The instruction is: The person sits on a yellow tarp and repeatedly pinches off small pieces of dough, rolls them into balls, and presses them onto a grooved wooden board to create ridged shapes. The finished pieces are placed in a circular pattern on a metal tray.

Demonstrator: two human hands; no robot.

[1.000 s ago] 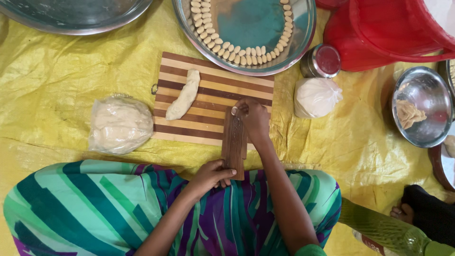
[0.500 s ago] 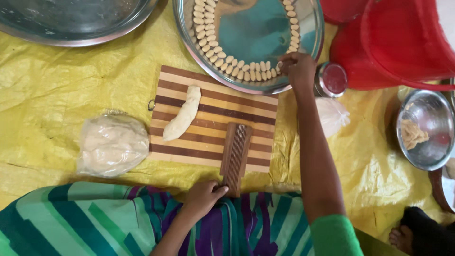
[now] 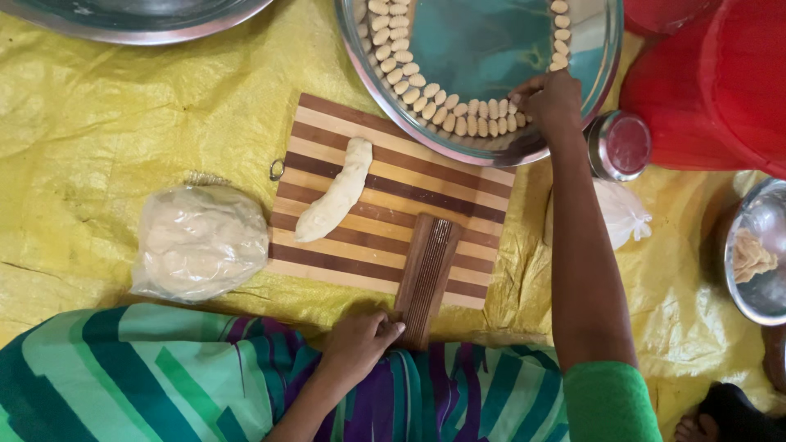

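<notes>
Up top, the steel tray (image 3: 602, 49) holds a curved row of dough pieces (image 3: 458, 123); the right hand (image 3: 553, 102) pinches one at the row's end. Left hand (image 3: 356, 344) fingers grip the ridged wooden paddle (image 3: 427, 274).

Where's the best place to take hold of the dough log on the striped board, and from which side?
Grip the dough log around its middle, coming from above with fingers across its narrow width. It lies flat and slanted on the board, both long sides free; being soft, it would likely sag if lifted by one end.
</notes>
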